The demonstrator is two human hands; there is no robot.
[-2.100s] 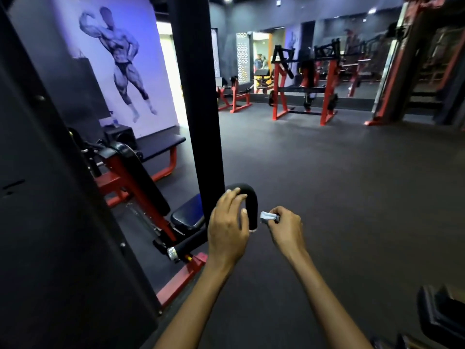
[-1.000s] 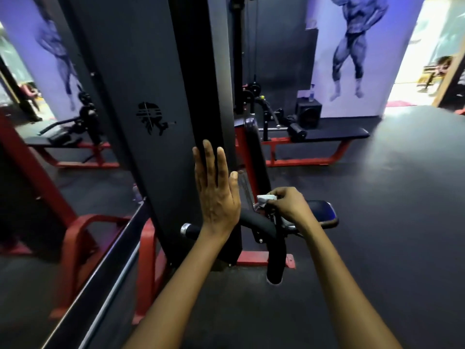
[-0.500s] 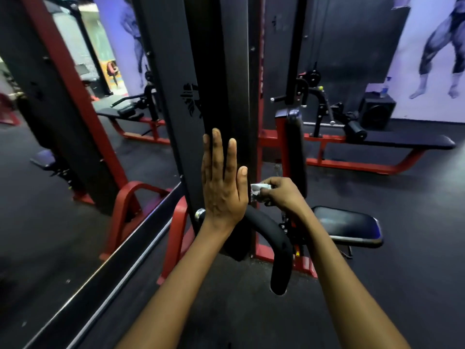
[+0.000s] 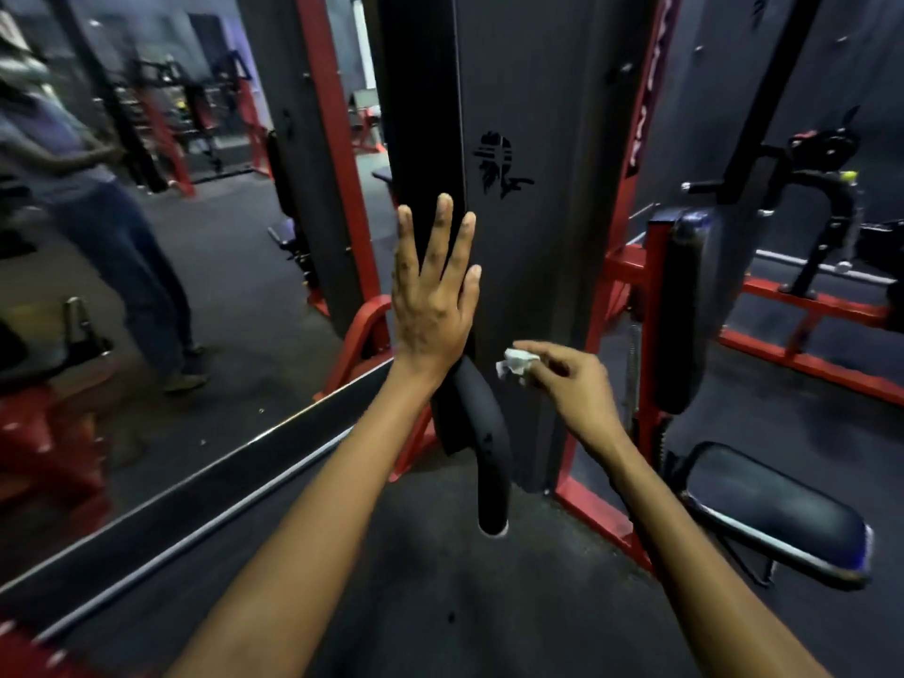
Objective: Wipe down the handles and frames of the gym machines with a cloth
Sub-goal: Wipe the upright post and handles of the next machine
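Note:
My left hand is flat with straight fingers, pressed against the black upright panel of the gym machine. My right hand pinches a small crumpled white cloth just in front of the lower part of that panel. A curved black padded handle hangs down below and between my hands. Red frame posts run along the panel's right side.
A wall mirror on the left reflects a person in jeans and more red machines. The machine's black seat pad sits low at the right, a vertical back pad above it. A red bench frame stands farther right on the dark rubber floor.
The view has swung left toward the mirror. My right hand has come off the handle area and now holds the cloth in front of the panel. My left hand stays flat on the upright.

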